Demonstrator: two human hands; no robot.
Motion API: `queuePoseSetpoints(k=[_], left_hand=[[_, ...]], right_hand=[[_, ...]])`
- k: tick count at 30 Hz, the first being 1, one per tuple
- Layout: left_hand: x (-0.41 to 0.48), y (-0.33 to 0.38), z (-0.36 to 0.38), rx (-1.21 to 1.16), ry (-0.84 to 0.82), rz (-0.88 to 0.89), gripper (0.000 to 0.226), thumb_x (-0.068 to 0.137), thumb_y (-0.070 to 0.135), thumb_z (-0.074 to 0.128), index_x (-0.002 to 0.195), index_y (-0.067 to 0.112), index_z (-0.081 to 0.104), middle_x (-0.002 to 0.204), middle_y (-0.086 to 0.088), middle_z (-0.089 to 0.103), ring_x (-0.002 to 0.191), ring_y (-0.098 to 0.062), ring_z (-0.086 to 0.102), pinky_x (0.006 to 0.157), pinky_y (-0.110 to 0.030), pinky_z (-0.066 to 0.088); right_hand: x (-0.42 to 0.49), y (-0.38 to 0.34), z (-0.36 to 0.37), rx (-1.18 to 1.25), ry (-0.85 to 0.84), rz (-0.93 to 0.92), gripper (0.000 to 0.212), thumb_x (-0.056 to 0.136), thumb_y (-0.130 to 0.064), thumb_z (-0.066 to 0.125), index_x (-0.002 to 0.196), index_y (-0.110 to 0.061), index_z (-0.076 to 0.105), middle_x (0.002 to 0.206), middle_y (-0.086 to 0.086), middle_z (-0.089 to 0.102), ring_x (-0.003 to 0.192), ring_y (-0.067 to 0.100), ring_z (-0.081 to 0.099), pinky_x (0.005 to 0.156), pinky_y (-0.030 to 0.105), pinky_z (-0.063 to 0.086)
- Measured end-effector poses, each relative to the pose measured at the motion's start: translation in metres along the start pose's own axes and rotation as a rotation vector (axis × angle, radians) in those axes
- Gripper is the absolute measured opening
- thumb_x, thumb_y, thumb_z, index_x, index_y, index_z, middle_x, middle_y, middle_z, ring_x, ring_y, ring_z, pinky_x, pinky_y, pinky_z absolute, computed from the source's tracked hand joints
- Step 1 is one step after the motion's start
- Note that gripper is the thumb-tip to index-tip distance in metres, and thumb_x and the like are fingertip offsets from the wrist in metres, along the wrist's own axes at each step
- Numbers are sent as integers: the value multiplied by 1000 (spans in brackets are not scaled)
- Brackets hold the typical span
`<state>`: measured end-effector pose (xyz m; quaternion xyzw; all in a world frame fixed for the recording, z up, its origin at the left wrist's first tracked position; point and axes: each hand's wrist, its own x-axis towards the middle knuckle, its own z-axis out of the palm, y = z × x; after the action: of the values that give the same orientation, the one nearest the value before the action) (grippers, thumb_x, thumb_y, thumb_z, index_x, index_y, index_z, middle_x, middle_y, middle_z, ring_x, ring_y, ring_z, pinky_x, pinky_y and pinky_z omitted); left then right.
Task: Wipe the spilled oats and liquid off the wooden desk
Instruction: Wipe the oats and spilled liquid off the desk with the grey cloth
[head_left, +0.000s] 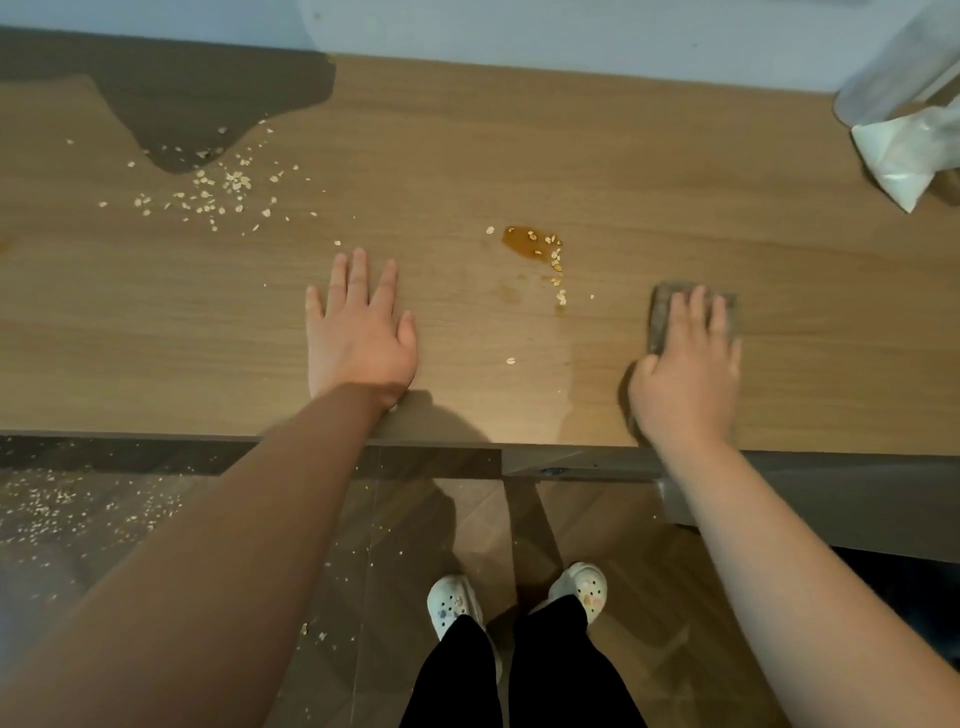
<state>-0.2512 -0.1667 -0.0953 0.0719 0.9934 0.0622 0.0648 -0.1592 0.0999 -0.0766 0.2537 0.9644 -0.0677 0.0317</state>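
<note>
My right grip (685, 374) presses flat-fingered on the cloth (662, 322), right of centre on the surface (675, 182). The amber puddle (524, 244) lies up-left of the cloth, between both grips. My left grip (358, 338) lies splayed flat and empty. Loose oats (218, 192) sit upper left.

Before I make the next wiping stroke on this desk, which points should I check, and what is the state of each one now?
1. Right hand presses the cloth flat on the wooden desk: ok.
2. Left hand lies flat, apart from the amber puddle: ok.
3. No object stands between cloth and puddle: ok.
4. Puddle with its oats wiped away: not ok.
5. Scattered oats at the far left cleared: not ok.
6. Cloth damp enough: cannot tell.
</note>
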Motion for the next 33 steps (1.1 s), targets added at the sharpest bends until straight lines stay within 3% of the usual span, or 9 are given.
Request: queuePoseSetpoints(k=[3,7,10,15,17,22,27,30,33], left_hand=[[1,-1,0,12,-13,4,61,100,41,22,157,24,8,164,-7,-1,151,-23,-5,122,-49,3],[3,0,1,32,-38,-13,61,100,42,21,157,26,4,164,-4,-6,151,-22,-8,122,-48,1],[4,1,0,46,-57,-22,61,101,41,20,156,27,0,164,-4,-9,151,-21,-11,122,-47,1],[5,1,0,59,-72,-32,61,102,41,21,156,28,-3,163,-3,-12,150,-21,-13,122,-47,-2],[5,1,0,44,-74,-37,61,102,41,22,156,28,-2,164,-2,-12,150,-21,-13,122,-46,-3],[3,2,-1,28,-63,-36,61,102,39,23,156,27,-1,164,-3,-10,151,-21,-11,122,-47,-2],[2,1,-1,-2,-59,-33,60,102,37,24,157,26,2,164,-3,-10,151,-21,-11,122,-46,-4],[0,1,-1,-56,-26,-30,59,102,36,26,157,27,7,164,-3,-7,151,-20,-10,122,-45,-5],[-2,1,-2,-70,-14,-33,59,101,37,27,157,28,8,165,-2,-5,151,-19,-9,122,-44,-5]], right_hand=[[37,-28,0,3,6,19,68,95,-20,39,157,-12,11,165,6,1,151,22,-4,123,46,4],[31,-59,4,-18,-46,-274,69,96,-20,37,157,-15,7,165,4,-2,151,19,-8,123,43,1],[25,-36,2,17,-89,-445,72,93,-15,41,157,-17,8,164,2,-1,151,15,-8,123,41,-2],[94,-27,-2,110,50,-93,74,90,-11,44,156,-12,12,164,9,7,151,23,2,123,44,5],[118,-44,-1,85,58,-87,70,92,-15,43,156,-13,16,164,8,9,151,23,4,122,44,7],[108,-72,-2,48,-66,-539,69,93,-8,41,157,-21,17,164,0,8,151,15,0,123,40,1],[80,-42,-4,58,-238,-970,74,86,-5,39,155,-24,20,162,-6,9,149,6,-8,121,35,-7],[110,-31,-9,88,-183,-850,76,80,-6,34,154,-23,26,162,-2,14,150,12,0,122,42,-1],[152,-59,-11,105,-113,-611,68,92,0,35,155,-22,25,164,0,14,151,16,3,122,42,2]])
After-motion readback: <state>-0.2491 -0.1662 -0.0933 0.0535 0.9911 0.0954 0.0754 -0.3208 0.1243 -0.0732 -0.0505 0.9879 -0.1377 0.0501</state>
